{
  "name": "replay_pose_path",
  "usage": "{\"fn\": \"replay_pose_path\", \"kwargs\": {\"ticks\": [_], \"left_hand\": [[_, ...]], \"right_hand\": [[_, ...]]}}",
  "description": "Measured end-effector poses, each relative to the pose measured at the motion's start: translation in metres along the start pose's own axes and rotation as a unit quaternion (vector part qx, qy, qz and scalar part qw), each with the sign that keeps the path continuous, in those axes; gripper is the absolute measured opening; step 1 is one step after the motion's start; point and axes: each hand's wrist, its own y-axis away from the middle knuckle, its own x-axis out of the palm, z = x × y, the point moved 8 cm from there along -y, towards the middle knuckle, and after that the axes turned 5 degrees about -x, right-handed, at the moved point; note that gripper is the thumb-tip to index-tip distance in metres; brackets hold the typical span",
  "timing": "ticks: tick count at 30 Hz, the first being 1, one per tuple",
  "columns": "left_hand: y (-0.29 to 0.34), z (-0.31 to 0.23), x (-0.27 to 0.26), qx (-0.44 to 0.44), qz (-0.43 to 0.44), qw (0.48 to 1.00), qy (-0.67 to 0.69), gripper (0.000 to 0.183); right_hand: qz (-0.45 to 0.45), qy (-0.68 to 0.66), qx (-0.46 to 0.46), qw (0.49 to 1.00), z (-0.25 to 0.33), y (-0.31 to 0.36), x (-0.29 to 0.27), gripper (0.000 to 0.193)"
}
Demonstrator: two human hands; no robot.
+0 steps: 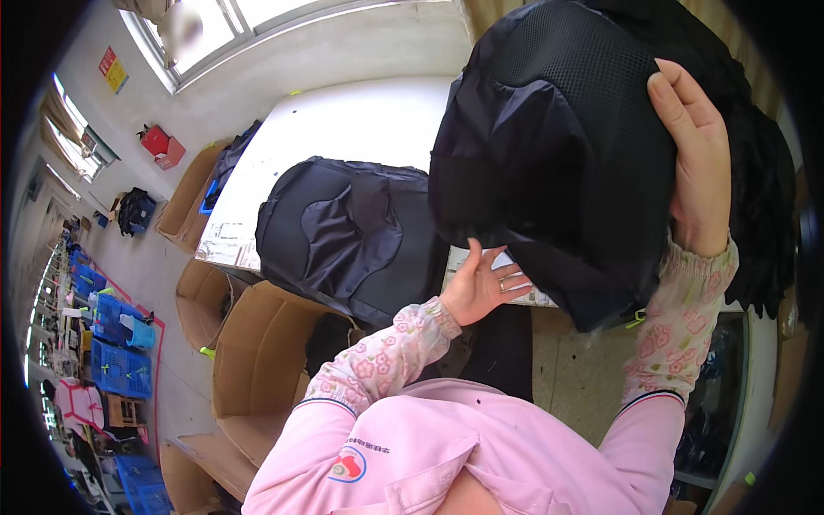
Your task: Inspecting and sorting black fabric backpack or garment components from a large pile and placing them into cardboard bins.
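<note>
In front of me a black backpack panel is lifted and tilted. It has mesh at its top and loose shiny fabric below. My right hand is closed on its right edge, with the thumb on the near face and some fingers hidden behind. Below its lower edge, my left hand is palm up with the fingers apart; the thumb tip is at the edge, and I cannot tell if it touches. A similar black panel lies flat on the white table, to the left of the raised one.
More black fabric pieces are heaped at the right. Open cardboard boxes stand on the floor left of the table. Farther left are blue crates. A window and a red wall box are beyond.
</note>
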Motion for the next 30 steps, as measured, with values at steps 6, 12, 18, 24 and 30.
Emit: {"fn": "replay_pose_path", "kwargs": {"ticks": [6, 12, 18, 24, 30], "left_hand": [[-0.029, -0.021, -0.042, 0.128, -0.108, 0.978, 0.128, 0.032], [-0.028, -0.051, -0.033, 0.1, -0.024, 0.99, 0.092, 0.035], [-0.004, -0.043, 0.009, 0.054, 0.162, 0.981, 0.092, 0.051], [0.005, -0.065, 0.07, 0.041, 0.272, 0.961, 0.004, 0.06], [0.072, -0.139, 0.068, 0.127, 0.096, 0.985, -0.066, 0.045]], "right_hand": [[0.002, -0.114, 0.059, 0.992, -0.009, 0.027, 0.009, 0.02], [-0.046, -0.093, 0.089, 0.991, -0.047, 0.04, -0.021, 0.02], [-0.027, 0.02, 0.046, 0.998, -0.084, 0.043, -0.03, 0.017], [0.056, 0.379, -0.026, 0.923, -0.181, 0.103, -0.025, 0.017], [-0.087, 0.46, 0.013, 0.884, -0.197, 0.113, -0.157, 0.018]]}}
